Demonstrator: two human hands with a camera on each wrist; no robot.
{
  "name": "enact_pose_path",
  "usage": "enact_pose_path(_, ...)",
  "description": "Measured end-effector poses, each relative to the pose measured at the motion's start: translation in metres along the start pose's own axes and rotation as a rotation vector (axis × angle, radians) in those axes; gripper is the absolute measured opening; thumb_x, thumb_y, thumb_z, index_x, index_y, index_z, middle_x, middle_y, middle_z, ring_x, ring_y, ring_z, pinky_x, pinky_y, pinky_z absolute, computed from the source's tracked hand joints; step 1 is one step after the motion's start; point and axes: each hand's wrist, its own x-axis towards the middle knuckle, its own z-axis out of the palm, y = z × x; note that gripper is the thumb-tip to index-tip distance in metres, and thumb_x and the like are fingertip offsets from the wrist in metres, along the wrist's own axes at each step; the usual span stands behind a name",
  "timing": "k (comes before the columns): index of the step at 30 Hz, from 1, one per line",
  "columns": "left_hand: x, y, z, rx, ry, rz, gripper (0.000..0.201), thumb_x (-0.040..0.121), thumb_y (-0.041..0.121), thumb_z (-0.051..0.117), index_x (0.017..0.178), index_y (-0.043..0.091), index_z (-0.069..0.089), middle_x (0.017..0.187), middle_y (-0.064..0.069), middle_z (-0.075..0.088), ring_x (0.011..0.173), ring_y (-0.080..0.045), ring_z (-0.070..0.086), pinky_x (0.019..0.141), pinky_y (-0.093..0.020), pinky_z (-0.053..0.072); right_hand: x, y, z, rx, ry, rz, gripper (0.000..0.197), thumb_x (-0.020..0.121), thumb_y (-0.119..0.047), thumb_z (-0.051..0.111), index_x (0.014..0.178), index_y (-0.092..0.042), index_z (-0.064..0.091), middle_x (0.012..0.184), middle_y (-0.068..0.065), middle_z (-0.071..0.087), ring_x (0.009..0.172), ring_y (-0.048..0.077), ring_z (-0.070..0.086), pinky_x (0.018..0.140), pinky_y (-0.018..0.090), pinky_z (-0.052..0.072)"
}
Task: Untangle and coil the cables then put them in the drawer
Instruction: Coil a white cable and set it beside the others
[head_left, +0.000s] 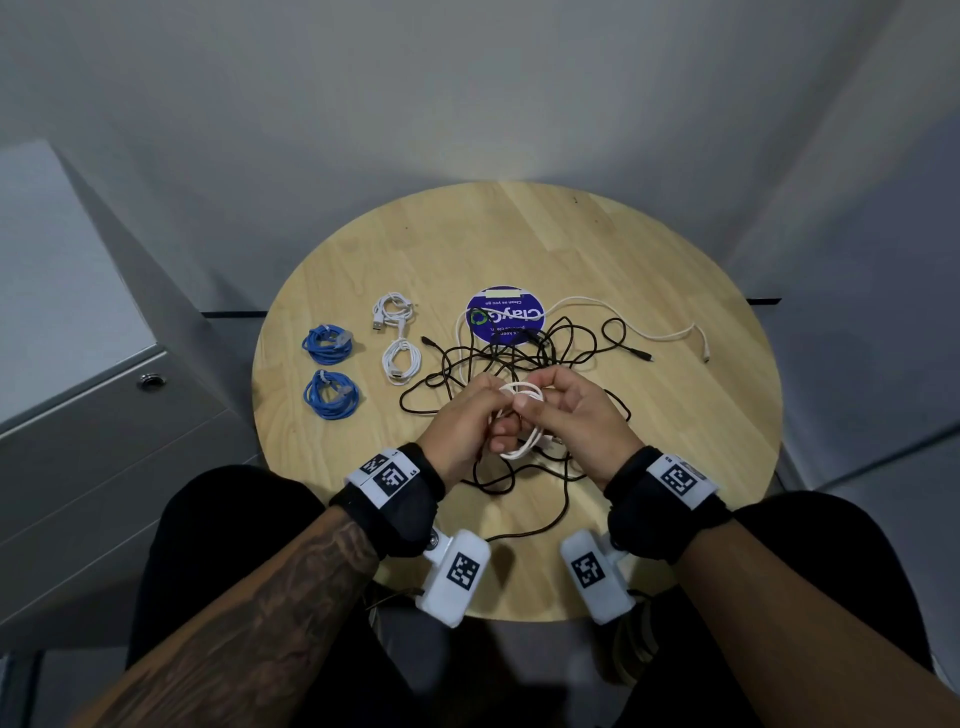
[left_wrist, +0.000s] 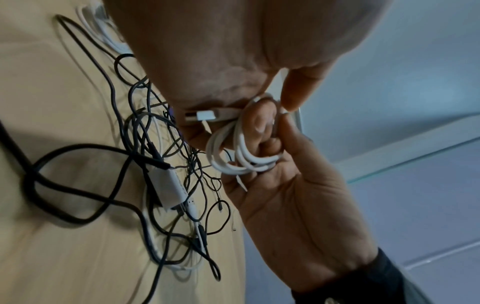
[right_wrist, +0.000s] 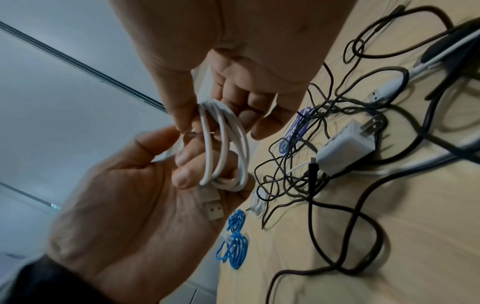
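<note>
A small white cable coil is held above the near middle of the round wooden table by both hands. My left hand has its fingers curled through the loops, and the coil's USB plug lies against its palm. My right hand pinches the top of the coil with thumb and fingertips. Under the hands spreads a tangle of thin black cables. A loose white cable runs off to the right.
Two coiled blue cables and two coiled white cables lie at the table's left. A purple round sticker sits mid-table. A white plug adapter lies in the tangle. A grey drawer cabinet stands left.
</note>
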Motion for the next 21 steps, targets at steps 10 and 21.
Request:
enact_pose_path(10,-0.005,0.008,-0.002,0.271,-0.116,0.015,0.02,0.103,0.01,0.035,0.084,0.013,0.036,0.055,0.002,0.032,0.045,-0.006,0.028,0.043,-0.016,0.024,0.004,0.0,-0.007,-0.059,0.019,-0.008,0.007,0.09,-0.009,0.065,0.086,-0.015,0.064,0.078,-0.001,0.063,0.068,0.01,0.06,0.065,0.025,0.049)
enact_pose_path(21,-0.008,0.001,-0.003,0.428,0.01,0.198,0.016,0.102,0.016,0.043,0.086,0.012,0.045,0.054,0.008,0.039,0.043,-0.003,0.033,0.042,-0.016,0.032,0.006,-0.004,-0.008,0.002,0.012,-0.038,0.012,0.088,-0.014,0.068,0.1,-0.014,0.07,0.083,0.004,0.07,0.075,0.016,0.064,0.067,0.025,0.052)
